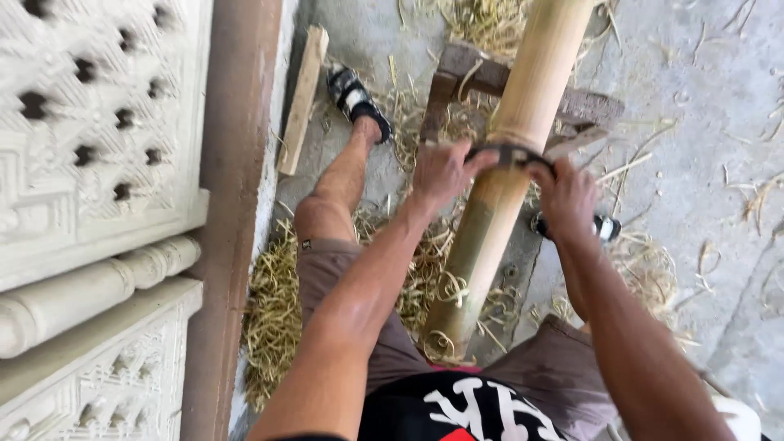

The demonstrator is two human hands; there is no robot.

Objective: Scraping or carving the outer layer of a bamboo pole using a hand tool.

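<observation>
A thick bamboo pole (523,114) slants from between my knees up to the top of the view, resting on a dark wooden block (482,73). A curved dark blade (510,154) lies across the pole. My left hand (441,171) grips its left end and my right hand (567,196) grips its right end. Below the blade the pole's skin is still green (474,237); above it the surface is pale and scraped. Curled shavings cling to the pole's lower end (445,314).
Bamboo shavings (273,318) cover the concrete floor around my legs. A wooden slat (302,98) leans by a brown post (233,204). Carved white stone panels (90,163) fill the left. My sandalled feet (358,102) rest on either side of the pole.
</observation>
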